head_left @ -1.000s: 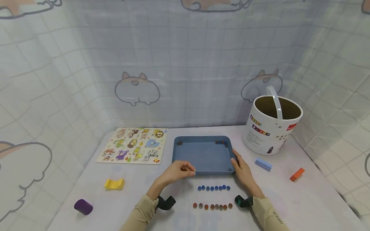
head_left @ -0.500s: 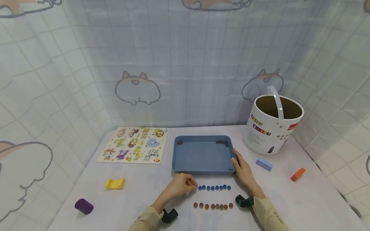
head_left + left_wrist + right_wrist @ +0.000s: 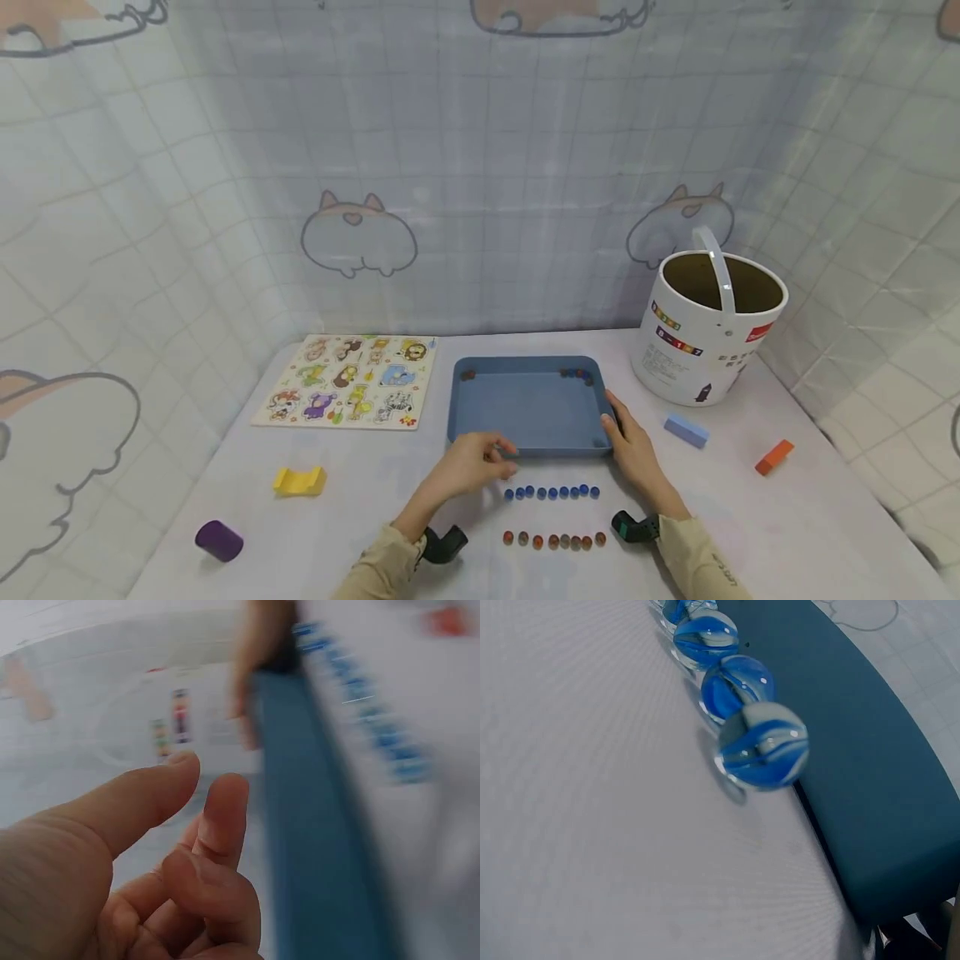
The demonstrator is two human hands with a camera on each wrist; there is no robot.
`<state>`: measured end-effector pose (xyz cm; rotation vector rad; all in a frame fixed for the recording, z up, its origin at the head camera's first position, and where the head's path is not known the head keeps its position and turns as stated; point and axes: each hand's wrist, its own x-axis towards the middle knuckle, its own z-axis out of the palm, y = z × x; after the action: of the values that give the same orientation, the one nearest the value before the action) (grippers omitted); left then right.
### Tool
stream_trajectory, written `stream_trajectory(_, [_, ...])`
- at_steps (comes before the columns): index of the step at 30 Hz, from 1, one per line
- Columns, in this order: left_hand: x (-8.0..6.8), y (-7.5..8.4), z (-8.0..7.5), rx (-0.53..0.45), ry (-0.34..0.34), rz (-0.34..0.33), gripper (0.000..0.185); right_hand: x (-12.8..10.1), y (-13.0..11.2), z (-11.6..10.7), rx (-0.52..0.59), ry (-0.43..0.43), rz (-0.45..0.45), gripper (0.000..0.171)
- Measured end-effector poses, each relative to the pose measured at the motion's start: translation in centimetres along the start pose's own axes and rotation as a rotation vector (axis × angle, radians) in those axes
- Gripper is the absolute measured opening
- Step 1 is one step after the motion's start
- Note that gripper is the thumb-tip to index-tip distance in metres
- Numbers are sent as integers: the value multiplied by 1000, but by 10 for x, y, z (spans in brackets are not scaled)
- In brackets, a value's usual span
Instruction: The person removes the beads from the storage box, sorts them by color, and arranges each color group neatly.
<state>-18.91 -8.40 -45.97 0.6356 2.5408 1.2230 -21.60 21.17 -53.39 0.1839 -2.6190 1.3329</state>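
Your right hand (image 3: 636,446) grips the tray (image 3: 525,408) by its right wall, thumb at the rim and fingers along the outside. Your left hand (image 3: 472,467) hangs by the tray's near wall, toward its left end; thumb and forefinger stand apart, the other fingers loosely bent, and nothing is seen between them.

Laid out on the near side of the tray: a row of blue marbles (image 3: 552,493) — nine by count — running alongside the near wall and, farther out from that wall, a second row of reddish marbles (image 3: 553,542), counted as eight. Both are single file.

Remaining inside the tray: a mixed cluster (image 3: 577,374) in its far right corner and a small reddish group (image 3: 468,375) in its far left corner; exact numbers cannot be read. A dark spot (image 3: 600,442) in the near right corner cannot be identified.

Assessment: laying out the rows looks well advanced — most of the visible marbles appear to be placed, and those in the tray's far corners seem outstanding.
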Motion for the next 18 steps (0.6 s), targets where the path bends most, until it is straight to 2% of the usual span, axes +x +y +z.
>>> stream_trajectory(3, [25, 19, -12, -40, 5, 42, 22, 0, 1, -3, 6, 6, -4, 55])
stream_trajectory(6, [60, 32, -17, -106, -12, 24, 21, 1, 2, -3, 25, 5, -5, 55])
stream_trajectory(8, [86, 36, -14, -127, -22, -1, 24, 0, 3, -1, 27, 4, -2, 55])
stream_trajectory(13, [145, 34, 9, -133, -24, -73, 29, 0, 5, 3, 25, 7, -5, 56])
stream_trajectory(18, [183, 30, 37, -171, 46, -175, 25, 1, 6, 4, 22, 31, -20, 55])
